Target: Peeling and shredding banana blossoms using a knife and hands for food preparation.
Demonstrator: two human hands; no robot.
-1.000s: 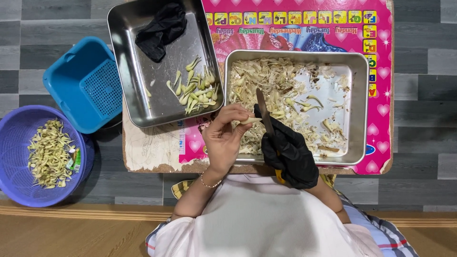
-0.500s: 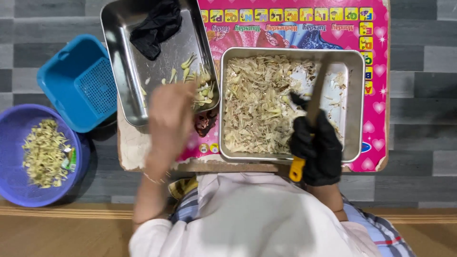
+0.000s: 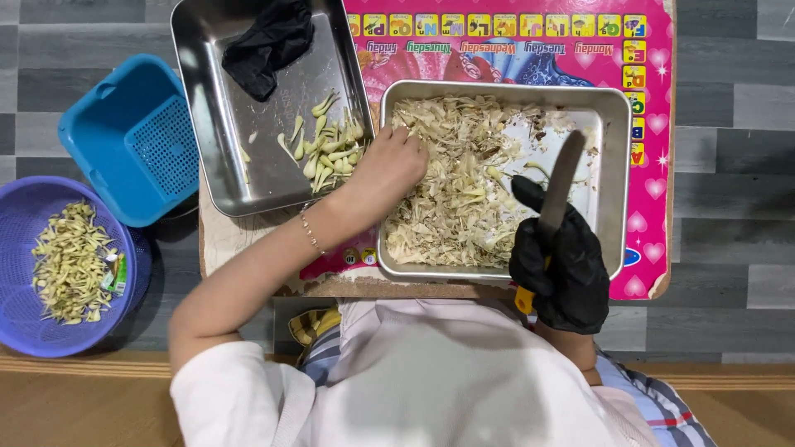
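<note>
Knife point(image 3: 560, 182), flat steel blade aimed at one o'clock, gripped by gloved right hand point(image 3: 561, 273); bare left hand point(image 3: 389, 165) pinches fibrous shreds point(image 3: 455, 207).

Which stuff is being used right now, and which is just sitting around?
In use: left hand reaching into the big tray of pale shreds; right hand holding a knife.
Sitting around: black glove, blue basket, purple bowl.
</note>
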